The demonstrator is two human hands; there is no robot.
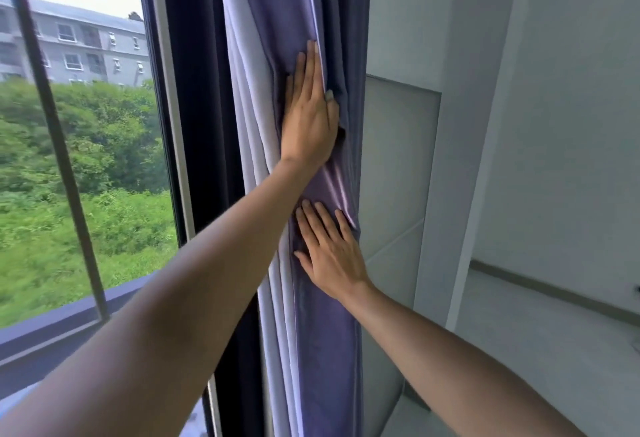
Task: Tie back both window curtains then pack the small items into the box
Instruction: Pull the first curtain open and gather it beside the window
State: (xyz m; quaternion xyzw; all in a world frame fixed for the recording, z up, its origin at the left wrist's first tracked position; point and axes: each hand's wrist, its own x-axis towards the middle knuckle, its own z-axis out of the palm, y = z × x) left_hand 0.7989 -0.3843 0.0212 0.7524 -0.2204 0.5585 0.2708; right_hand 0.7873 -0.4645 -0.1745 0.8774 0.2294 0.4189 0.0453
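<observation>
Both forearms reach out; left hand [310, 118] and right hand [329, 249] press straight fingers flat on the gathered purple curtain [270, 38] beside the window [86, 125]. No tie-back or box shows; tying seems unfinished.

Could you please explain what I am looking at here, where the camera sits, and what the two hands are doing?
There is no machine here: a person wears a wide-angle camera on the head, so this single picture looks forward and down along their own bare arms. They stand at a window, with trees and a grey building outside. Beside it hangs a purple curtain, gathered into a narrow bunch next to a white wall. The left hand lies flat on the bunched fabric higher up, fingers straight and pointing upward. The right hand presses flat on the fabric just below it. Neither hand grips anything, and I can see no tie-back, box or small items in view.
</observation>
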